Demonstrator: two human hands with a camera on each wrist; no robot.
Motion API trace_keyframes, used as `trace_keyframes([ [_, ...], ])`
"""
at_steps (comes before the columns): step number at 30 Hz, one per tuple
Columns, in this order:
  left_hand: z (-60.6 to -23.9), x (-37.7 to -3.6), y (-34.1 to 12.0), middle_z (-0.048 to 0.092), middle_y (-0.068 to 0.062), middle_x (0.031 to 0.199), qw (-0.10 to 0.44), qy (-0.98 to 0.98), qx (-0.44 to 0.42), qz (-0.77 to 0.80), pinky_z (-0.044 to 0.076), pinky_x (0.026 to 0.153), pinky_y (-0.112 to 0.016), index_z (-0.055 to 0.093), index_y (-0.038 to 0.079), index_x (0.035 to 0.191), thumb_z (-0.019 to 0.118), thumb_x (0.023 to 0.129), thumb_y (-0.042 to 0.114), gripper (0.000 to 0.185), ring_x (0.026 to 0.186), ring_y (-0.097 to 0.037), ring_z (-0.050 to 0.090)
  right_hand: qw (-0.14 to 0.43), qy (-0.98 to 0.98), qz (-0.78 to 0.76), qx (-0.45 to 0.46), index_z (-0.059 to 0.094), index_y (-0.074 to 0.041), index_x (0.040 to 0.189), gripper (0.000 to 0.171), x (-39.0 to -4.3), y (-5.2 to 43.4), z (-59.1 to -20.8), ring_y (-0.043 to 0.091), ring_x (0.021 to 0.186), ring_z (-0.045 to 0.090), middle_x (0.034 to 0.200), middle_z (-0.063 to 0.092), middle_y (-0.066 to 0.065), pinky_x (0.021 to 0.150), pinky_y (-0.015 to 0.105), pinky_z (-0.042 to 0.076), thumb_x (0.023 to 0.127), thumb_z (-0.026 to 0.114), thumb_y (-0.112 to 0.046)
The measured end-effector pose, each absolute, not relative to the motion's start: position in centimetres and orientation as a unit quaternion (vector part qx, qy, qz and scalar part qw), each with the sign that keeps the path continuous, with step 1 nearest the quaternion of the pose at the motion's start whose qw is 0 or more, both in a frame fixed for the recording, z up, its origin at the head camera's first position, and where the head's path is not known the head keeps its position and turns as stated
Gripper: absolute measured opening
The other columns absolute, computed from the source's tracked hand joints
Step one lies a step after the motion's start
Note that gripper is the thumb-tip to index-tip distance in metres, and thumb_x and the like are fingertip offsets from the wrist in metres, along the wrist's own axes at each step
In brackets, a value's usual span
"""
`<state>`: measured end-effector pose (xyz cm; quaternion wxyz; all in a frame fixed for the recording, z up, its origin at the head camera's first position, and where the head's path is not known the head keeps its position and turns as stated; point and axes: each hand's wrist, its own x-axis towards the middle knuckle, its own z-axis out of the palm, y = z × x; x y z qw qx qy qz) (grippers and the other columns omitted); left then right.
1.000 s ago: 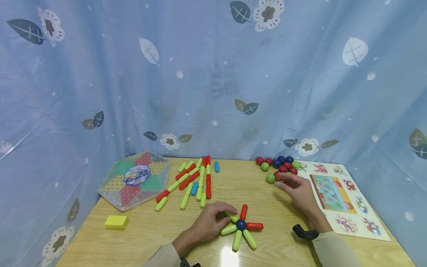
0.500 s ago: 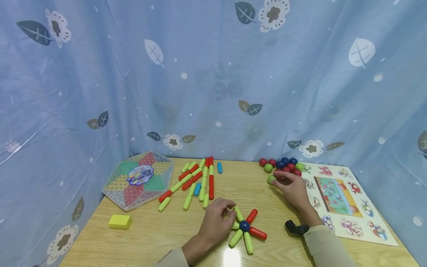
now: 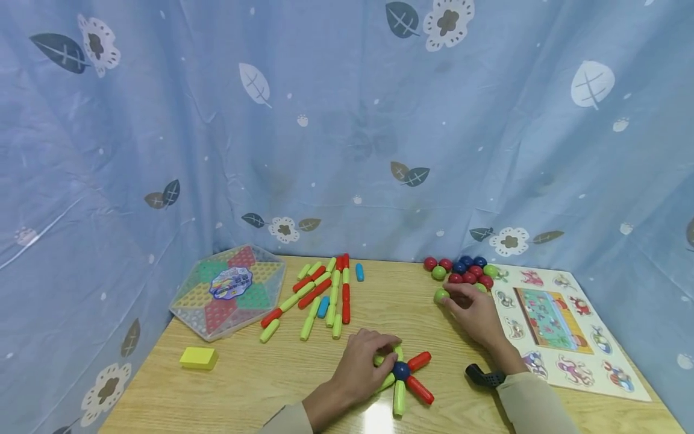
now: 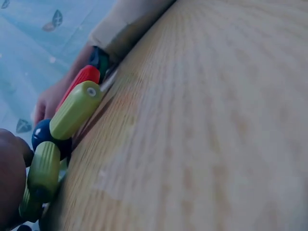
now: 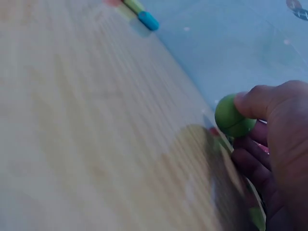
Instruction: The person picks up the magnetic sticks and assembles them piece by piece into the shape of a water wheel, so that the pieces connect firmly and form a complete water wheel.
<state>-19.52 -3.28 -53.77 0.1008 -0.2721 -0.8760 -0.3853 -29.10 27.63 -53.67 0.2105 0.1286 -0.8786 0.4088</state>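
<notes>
Table of pale wood (image 3: 255, 386) is topped by a star-shaped piece (image 3: 401, 371), in which red rods (image 3: 420, 390) and yellow-green rods (image 3: 399, 398) are set round a dark blue ball (image 4: 42, 133). Its yellow-green side is gripped by the curled fingers of the left hand (image 3: 364, 366), the exact contact being partly hidden. By the right hand (image 3: 479, 313), a glossy green ball (image 5: 233, 118) is pinched between thumb and fingers; whether it is lifted cannot be told. Just beyond, red, blue and green balls (image 3: 475, 272) are clustered beside a flat printed puzzle board (image 3: 569, 328). Loose coloured rods (image 3: 314, 293), a hexagonal clear plastic box (image 3: 232, 284) and a yellow rectangular block (image 3: 198, 358) are set out farther left.
</notes>
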Motion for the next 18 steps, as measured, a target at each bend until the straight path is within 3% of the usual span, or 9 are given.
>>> trace_keyframes([
  [6,-53.3,-19.5,-2.9,0.077,0.01,0.102,0.128,-0.895,-0.235,-0.356,0.05,0.089,-0.031,0.079,0.016,0.121,0.071,0.105,0.028,0.022,0.097,-0.007,0.06,0.198,-0.866,0.424,0.179,0.081,-0.007,0.123,0.027,-27.3,26.1,-54.0,0.002,0.099,0.073,0.118,0.08,0.009,0.082,0.009,0.056,0.096,0.084,-0.007],
  [9,-52.9,-19.3,-2.0,0.077,0.008,0.099,0.147,-0.918,-0.215,-0.3,0.052,0.091,-0.035,0.081,0.017,0.104,0.07,0.104,0.043,0.027,0.1,-0.014,0.062,0.185,-0.859,0.432,0.202,0.081,-0.009,0.123,0.027,-26.2,25.5,-53.8,0.007,0.1,0.076,0.118,0.079,0.006,0.085,0.011,0.058,0.097,0.083,-0.006],
  [12,-52.5,-19.3,-1.2,0.072,0.008,0.096,0.13,-0.936,-0.202,-0.259,0.05,0.088,-0.038,0.079,0.022,0.088,0.07,0.1,0.052,0.034,0.1,-0.017,0.06,0.16,-0.848,0.458,0.214,0.08,-0.01,0.124,0.027,-25.0,24.7,-53.6,0.012,0.102,0.078,0.119,0.079,0.006,0.087,0.013,0.059,0.098,0.082,-0.005],
  [18,-52.1,-19.4,-0.3,0.067,0.008,0.097,0.088,-0.942,-0.185,-0.266,0.042,0.085,-0.038,0.075,0.025,0.079,0.074,0.092,0.043,0.022,0.101,-0.018,0.054,0.103,-0.831,0.496,0.231,0.079,-0.006,0.128,0.027,-23.6,23.8,-53.4,0.007,0.108,0.076,0.123,0.08,0.01,0.089,0.018,0.061,0.101,0.079,-0.008],
])
